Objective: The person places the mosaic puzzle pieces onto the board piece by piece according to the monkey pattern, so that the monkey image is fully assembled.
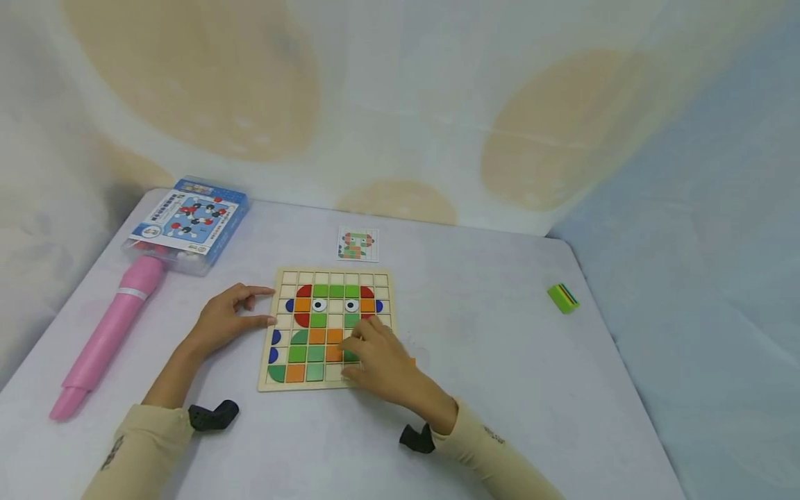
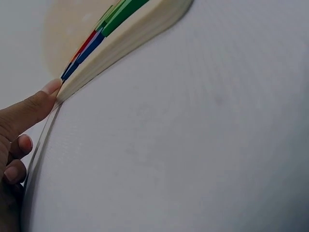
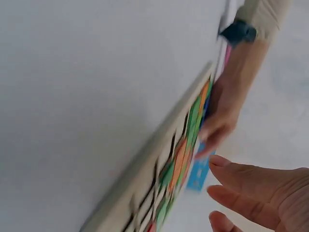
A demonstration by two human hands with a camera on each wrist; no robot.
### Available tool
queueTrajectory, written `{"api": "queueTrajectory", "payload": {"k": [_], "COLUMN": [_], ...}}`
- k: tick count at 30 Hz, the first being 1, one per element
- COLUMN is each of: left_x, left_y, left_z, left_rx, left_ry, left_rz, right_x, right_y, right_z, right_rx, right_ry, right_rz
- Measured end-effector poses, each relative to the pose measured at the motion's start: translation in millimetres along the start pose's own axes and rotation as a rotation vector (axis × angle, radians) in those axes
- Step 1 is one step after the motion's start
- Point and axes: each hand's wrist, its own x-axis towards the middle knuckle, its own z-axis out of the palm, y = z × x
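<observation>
A wooden grid board lies on the table, filled in part with red, orange, green and blue tiles and two eye tiles. At its left edge, the thumb and forefinger of my left hand touch the rim, stretched out. My right hand is over the board's lower right, fingers loosely bent beside a dark green tile. In the right wrist view its thumb and fingers show nothing between them. This hand hides the board's lower right corner. An orange tile peeks out behind it.
A pattern card lies beyond the board. To the left are a blue-and-white box with a molecule picture and a long pink tube with a white band. A small green block with dark and yellow stripes lies far right.
</observation>
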Motion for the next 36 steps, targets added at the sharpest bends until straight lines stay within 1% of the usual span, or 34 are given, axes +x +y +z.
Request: {"api": "queueTrajectory", "payload": {"k": [4,8,11,13,16,19,22,24,26,29,31,33,34,36], "left_x": [-4.5,-6.9,-5.4,-3.5,-0.7,1.7,3.5,3.9,3.7,1.5,-0.5,-2.6,-3.4,-4.4], "left_y": [2.2,1.8,1.7,2.6,4.4,5.4,5.3,4.4,2.8,0.1,-1.6,-2.3,-2.6,-2.1], "left_z": [-2.5,-5.3,-4.6,-2.7,0.0,0.6,-0.9,-2.5,-3.4,-1.8,1.1,4.1,5.2,5.8], "left_rx": [0.007,0.011,0.016,0.008,-0.002,-0.001,0.005,0.005,0.009,0.004,-0.003,-0.014,-0.013,-0.015], "left_ry": [0.012,0.018,0.017,0.012,0.005,-0.006,-0.010,-0.009,-0.005,-0.007,-0.010,-0.016,-0.016,-0.014], "left_rz": [0.003,0.006,0.007,0.009,0.007,0.004,0.004,0.000,-0.008,-0.018,-0.017,-0.011,-0.006,0.001], "right_x": [-24.7,-46.3,-56.1,-60.1,-63.6,-64.8,-59.5,-50.3,-37.4,-17.9,-7.7,-1.3,0.9,4.0], "right_y": [32.6,58.3,69.0,73.4,78.3,80.3,73.7,63.4,48.7,25.7,11.9,1.7,-2.4,-8.0], "right_z": [-12.6,-10.2,-4.9,-3.2,-2.8,-5.1,-7.3,-6.7,-4.6,2.5,7.8,13.2,15.5,19.4], "right_rx": [-0.010,-0.019,-0.009,-0.017,-0.075,-0.134,-0.128,-0.111,-0.099,-0.148,-0.200,-0.237,-0.239,-0.208], "right_ry": [0.027,0.019,0.024,0.044,0.081,0.107,0.113,0.100,0.076,0.027,-0.001,-0.028,-0.039,-0.061], "right_rz": [0.101,0.162,0.151,0.121,0.062,0.023,-0.005,-0.045,-0.090,-0.163,-0.186,-0.188,-0.177,-0.140]}}
